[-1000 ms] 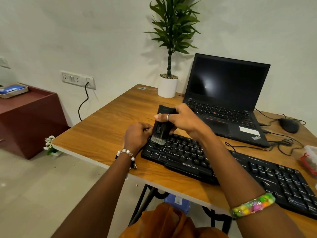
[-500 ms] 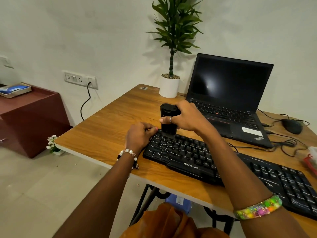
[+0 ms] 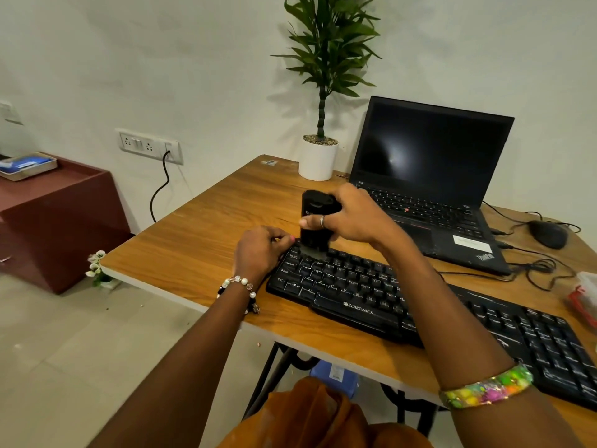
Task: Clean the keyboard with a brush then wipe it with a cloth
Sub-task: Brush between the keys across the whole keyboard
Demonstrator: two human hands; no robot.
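A black keyboard (image 3: pixel 355 295) lies slantwise on the wooden table (image 3: pixel 200 247). My right hand (image 3: pixel 352 215) grips a black brush (image 3: pixel 315 221) and holds it upright, bristles down on the keyboard's top-left corner. My left hand (image 3: pixel 258 250) sits at the keyboard's left end with its fingers curled against the corner; whether it grips the edge cannot be made out. No cloth is in view.
An open black laptop (image 3: pixel 429 179) stands behind the keyboard, with a mouse (image 3: pixel 547 234) and tangled cables (image 3: pixel 542 270) to its right. A potted plant (image 3: pixel 318 160) is at the table's back edge. A red-and-white object (image 3: pixel 584 295) sits far right. A maroon cabinet (image 3: pixel 58 221) stands left.
The brush swung from tilted over the upper-left keys to upright and moved back to the keyboard's top-left corner. My left hand stayed at the keyboard's left end.
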